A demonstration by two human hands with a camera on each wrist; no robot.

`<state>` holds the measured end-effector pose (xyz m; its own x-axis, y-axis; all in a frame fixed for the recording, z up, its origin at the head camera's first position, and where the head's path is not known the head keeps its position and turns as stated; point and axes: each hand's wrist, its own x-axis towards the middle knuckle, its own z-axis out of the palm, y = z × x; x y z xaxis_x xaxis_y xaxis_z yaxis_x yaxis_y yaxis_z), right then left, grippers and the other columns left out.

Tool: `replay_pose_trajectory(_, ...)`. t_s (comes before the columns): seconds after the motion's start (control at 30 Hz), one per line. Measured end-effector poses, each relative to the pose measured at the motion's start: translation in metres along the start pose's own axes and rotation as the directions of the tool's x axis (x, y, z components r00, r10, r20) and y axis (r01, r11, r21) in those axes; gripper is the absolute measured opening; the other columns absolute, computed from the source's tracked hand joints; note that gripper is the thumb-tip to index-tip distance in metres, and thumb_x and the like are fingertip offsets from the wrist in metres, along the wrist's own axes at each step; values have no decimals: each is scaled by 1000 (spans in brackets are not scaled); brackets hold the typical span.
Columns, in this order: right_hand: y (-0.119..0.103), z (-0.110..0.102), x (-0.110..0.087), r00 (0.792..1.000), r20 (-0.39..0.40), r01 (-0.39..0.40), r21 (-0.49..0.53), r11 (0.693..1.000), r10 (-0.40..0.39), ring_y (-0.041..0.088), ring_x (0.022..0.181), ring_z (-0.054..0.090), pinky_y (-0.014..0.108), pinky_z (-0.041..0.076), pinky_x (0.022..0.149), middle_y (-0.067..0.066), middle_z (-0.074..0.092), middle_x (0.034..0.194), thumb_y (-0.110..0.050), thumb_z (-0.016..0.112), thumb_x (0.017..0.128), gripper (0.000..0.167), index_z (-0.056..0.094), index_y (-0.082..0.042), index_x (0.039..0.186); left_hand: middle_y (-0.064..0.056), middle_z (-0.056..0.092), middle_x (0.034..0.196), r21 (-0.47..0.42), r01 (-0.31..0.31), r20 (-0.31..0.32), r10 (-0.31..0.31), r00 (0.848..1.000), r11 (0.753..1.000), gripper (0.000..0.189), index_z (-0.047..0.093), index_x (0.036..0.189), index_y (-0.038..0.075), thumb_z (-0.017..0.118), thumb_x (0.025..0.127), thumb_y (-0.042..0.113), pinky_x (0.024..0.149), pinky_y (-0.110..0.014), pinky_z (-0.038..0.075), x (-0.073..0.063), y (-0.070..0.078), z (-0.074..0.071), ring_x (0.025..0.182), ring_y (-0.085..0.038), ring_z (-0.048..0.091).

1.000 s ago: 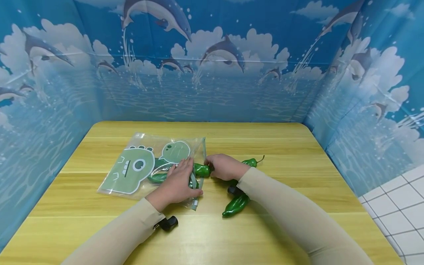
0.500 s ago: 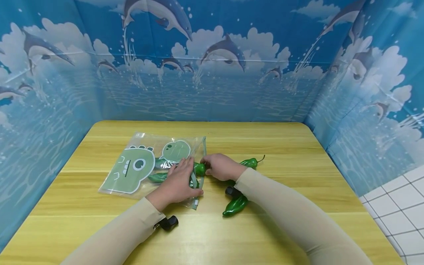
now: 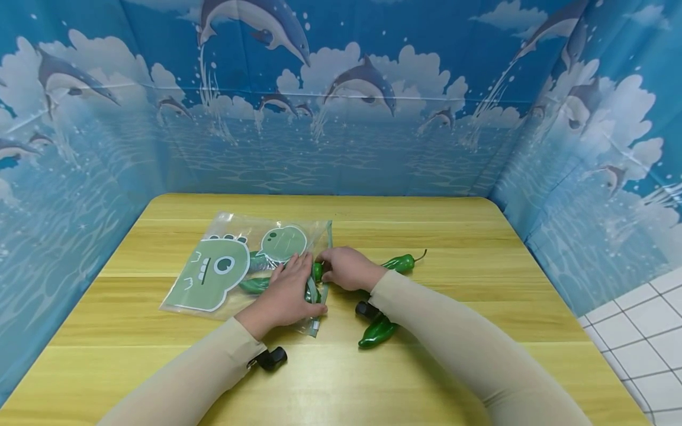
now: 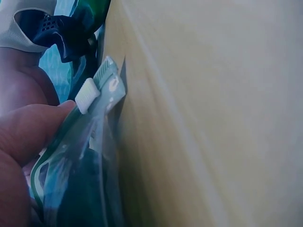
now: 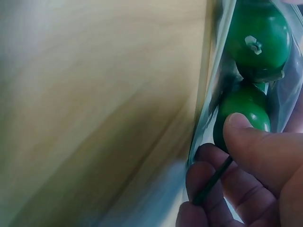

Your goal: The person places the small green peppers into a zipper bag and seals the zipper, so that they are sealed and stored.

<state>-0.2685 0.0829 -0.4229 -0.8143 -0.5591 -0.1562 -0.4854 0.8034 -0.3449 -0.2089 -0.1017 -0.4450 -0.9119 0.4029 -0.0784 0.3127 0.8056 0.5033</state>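
Observation:
A clear zip bag (image 3: 181, 293) printed with green cartoon dinosaurs lies flat on the table, its opening facing right. My left hand (image 3: 285, 296) rests on it with fingers straight, near the mouth. In the left wrist view the thumb (image 4: 40, 125) touches the bag's edge beside a white slider (image 4: 88, 95). With thumb and curled fingers, my right hand (image 3: 348, 269) grips a green pepper (image 5: 246, 111) at its stem end. That pepper is mostly inside the bag. Another green pepper (image 5: 260, 38) lies next to it in the bag.
A green pepper (image 3: 402, 263) with a curved stem lies on the wooden table (image 3: 453, 231) behind the right wrist. The pointed end of a green pepper (image 3: 377, 332) shows below the right sleeve. A dolphin-print curtain (image 3: 341, 148) borders the table's back and sides.
My right hand has moved left, pushing the gripped pepper deeper into the bag. More of the pepper behind the right wrist now shows. The left hand has stayed in place.

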Motion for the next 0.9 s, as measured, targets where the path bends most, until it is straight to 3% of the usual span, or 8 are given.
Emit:
replay_pose_trajectory(0.27, 3, -3, -6, 1000, 23, -21, 34, 999, 20, 24, 113, 69, 43, 56, 102, 7, 73, 119, -13, 75, 98, 39, 66, -7, 136, -13, 10, 177, -5, 4, -3, -4, 1000, 1000, 126, 9, 169, 3, 86, 82, 54, 132, -60, 1, 0, 0, 1, 166, -34, 4)
replay_pose_trajectory(0.53, 9, -6, -11, 999, 33, -19, -17, 1000, 19, 19, 99, 70, 39, 58, 93, 2, 75, 105, -8, 73, 98, 15, 77, -13, 112, -14, 11, 177, -2, 9, -4, -9, 1000, 1000, 126, 10, 169, 3, 86, 82, 54, 132, -60, 2, 0, 0, 1, 166, -34, 4)
replay_pose_trajectory(0.9, 2, -1, -4, 999, 8, 44, -28, 999, -44, 21, 102, 72, 41, 57, 95, 1, 77, 106, -10, 72, 99, 10, 77, -14, 106, -13, 10, 177, -9, -1, 4, 1, 1000, 1000, 125, 9, 169, 4, 86, 83, 53, 132, -61, 3, 1, 0, 0, 166, -34, 4)
